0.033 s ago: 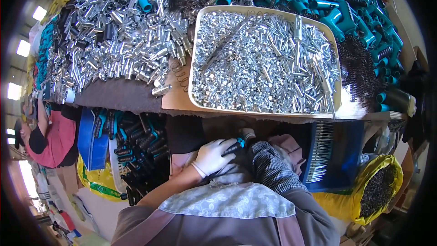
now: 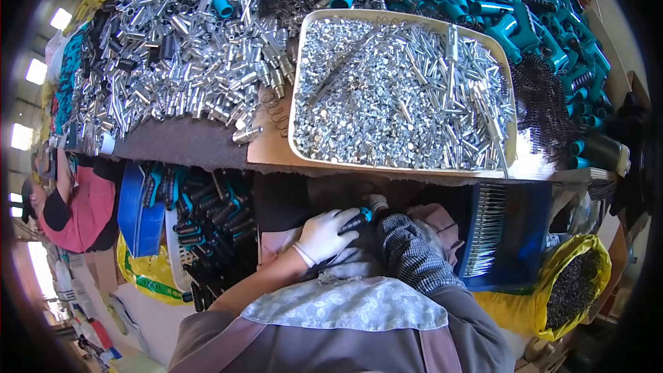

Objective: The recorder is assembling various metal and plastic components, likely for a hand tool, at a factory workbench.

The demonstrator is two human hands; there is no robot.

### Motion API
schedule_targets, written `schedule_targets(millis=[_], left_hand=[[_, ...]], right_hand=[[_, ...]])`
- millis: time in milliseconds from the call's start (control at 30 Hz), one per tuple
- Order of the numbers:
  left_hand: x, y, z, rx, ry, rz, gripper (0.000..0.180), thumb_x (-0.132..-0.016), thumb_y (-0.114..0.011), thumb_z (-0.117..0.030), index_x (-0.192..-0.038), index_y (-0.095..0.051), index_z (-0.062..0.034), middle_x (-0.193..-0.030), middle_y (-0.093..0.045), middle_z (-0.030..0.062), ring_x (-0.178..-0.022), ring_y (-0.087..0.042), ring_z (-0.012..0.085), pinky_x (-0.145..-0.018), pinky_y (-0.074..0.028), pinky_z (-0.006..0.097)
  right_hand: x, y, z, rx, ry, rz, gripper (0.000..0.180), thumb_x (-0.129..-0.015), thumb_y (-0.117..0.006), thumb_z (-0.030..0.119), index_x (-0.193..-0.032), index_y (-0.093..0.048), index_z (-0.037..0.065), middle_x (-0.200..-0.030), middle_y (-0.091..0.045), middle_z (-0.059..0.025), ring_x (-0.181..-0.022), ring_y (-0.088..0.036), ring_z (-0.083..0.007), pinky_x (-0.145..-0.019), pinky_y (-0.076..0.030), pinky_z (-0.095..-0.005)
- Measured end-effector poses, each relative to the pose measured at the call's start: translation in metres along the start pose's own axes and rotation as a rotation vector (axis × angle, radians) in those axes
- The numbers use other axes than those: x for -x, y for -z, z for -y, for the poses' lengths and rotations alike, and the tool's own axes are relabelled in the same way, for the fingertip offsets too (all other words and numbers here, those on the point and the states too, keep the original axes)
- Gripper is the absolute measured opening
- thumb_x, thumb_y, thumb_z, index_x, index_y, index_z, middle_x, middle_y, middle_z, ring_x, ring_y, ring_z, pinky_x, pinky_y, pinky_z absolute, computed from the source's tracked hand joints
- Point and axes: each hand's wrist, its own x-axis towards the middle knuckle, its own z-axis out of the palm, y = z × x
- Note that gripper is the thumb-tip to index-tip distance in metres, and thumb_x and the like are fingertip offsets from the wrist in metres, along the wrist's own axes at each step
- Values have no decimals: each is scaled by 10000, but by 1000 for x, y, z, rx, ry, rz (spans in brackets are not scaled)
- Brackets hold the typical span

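Observation:
In a white glove, my left hand (image 2: 324,236) closes round a black and teal handle-like part (image 2: 356,222) above my lap. The part's teal end points toward my right hand (image 2: 377,202), which reaches in under the table edge. A checked sleeve (image 2: 413,252) covers that forearm. Only a small pale bit of the right hand shows; its fingers are hidden in shadow, so what they touch cannot be made out. Above both hands, a cream tray (image 2: 298,107) on the table is filled with small silver pieces and thin metal pins.
Silver metal fittings (image 2: 186,62) are heaped left on the table, teal tubular parts (image 2: 494,10) and dark springs (image 2: 545,100) right. Below left lie black and teal handles (image 2: 217,211); below right stand a blue bin (image 2: 521,235) with metal rods and a yellow sack (image 2: 602,255). A person (image 2: 86,207) works far left.

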Motion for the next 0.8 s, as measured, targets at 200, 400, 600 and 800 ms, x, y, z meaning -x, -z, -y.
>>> schedule_targets(millis=[200, 400, 600, 800], left_hand=[[-12, -19, -2, -46, 94, -93, 481, -838, -721, -349, -1253, -648, -117, -1056, -709, 194, -934, -691, 393, -829, -562, 471], [-19, -53, 9, -86, 242, 74, 521, -857, -680, -417, -1262, -594, -100, -944, -716, 240, -864, -699, 436, -786, -555, 529], [-34, -48, 15, 53, 270, 221, 494, -845, -667, -451, -1170, -656, -79, -1051, -699, 276, -976, -667, 463, -849, -539, 508], [-39, -100, 29, 22, 378, 29, 308, -860, -591, -294, -980, -663, -19, -914, -705, 285, -872, -680, 481, -814, -531, 557]], right_hand=[[35, 76, 48, 44, -104, 112, 272, -957, -569, 239, -1084, -768, 104, -1073, -738, -174, -1030, -717, -282, -918, -546, -373], [103, 191, 121, -1066, 56, -165, 289, -980, -585, 167, -1188, -714, 13, -1090, -746, -175, -957, -717, -288, -872, -547, -343], [140, 205, 185, -1348, -57, -212, 241, -960, -614, 67, -1151, -710, -44, -1012, -741, -111, -932, -708, -179, -817, -550, -271], [124, 187, 167, -751, -15, -516, 256, -928, -601, 136, -1113, -737, 24, -1034, -743, -200, -954, -728, -323, -878, -554, -370]])
